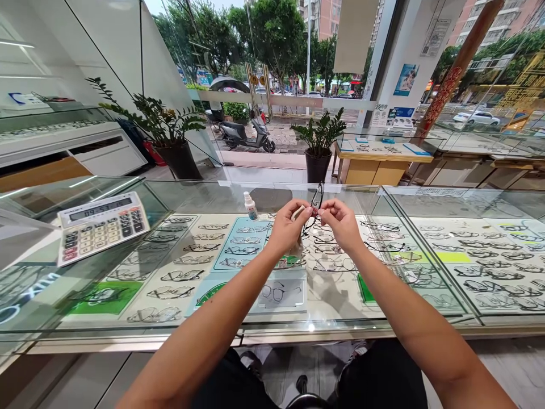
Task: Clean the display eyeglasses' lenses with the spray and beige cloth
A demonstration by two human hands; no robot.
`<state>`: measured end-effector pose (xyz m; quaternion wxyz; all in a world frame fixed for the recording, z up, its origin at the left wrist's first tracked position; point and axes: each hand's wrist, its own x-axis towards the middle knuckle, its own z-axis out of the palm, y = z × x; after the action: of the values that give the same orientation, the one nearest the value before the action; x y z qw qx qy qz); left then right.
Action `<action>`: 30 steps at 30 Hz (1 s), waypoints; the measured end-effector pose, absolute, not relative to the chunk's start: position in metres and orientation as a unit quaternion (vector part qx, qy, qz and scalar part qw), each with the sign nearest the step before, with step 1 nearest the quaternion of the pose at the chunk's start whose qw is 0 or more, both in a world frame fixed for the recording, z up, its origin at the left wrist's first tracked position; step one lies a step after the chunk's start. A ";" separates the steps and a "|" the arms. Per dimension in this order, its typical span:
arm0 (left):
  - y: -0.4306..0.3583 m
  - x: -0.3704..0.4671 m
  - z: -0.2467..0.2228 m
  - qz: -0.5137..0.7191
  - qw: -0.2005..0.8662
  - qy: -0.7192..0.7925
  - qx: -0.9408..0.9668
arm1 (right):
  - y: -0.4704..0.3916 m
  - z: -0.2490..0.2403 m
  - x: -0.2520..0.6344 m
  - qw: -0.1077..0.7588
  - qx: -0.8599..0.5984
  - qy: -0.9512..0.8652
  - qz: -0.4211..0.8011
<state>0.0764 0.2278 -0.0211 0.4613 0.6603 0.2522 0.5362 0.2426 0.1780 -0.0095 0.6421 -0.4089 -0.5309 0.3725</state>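
Observation:
Above the glass counter, I hold a dark-framed pair of eyeglasses (320, 194) on edge between my two hands. My left hand (290, 226) is closed, with thumb and fingers pinching the frame near its middle. A small pale piece (298, 213) shows in the curl of its fingers; its kind is unclear. My right hand (342, 226) pinches the same eyeglasses from the other side, its fingertips almost touching the left ones. A tiny reddish spot shows between the fingertips, too small to name. Fingers partly hide the lenses and temples.
A glass display counter (272, 328) holds rows of eyeglasses under its top. On it, a white spray bottle (250, 205) stands left of my hands, and a calculator (103, 227) lies farther left. Potted plants (318, 165) stand beyond the counter, near the window.

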 end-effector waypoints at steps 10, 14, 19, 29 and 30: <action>0.223 0.076 -0.010 0.535 0.447 0.228 0.680 | 0.176 -0.005 0.244 0.654 -0.408 -0.540 0.338; 0.225 0.075 -0.010 0.516 0.443 0.236 0.694 | 0.179 -0.004 0.245 0.652 -0.415 -0.538 0.336; 0.230 0.074 -0.011 0.522 0.444 0.218 0.694 | 0.181 -0.002 0.249 0.664 -0.407 -0.540 0.320; 0.233 0.071 -0.015 0.526 0.379 0.245 0.721 | 0.177 -0.002 0.265 0.668 -0.517 -0.534 0.043; 0.233 0.071 -0.015 0.525 0.374 0.244 0.724 | 0.178 -0.003 0.267 0.664 -0.514 -0.543 0.009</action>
<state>0.0711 0.2328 -0.0153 0.3740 0.7245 0.2444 0.5249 0.2669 0.1784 -0.0031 0.6641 -0.5142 -0.5427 0.0093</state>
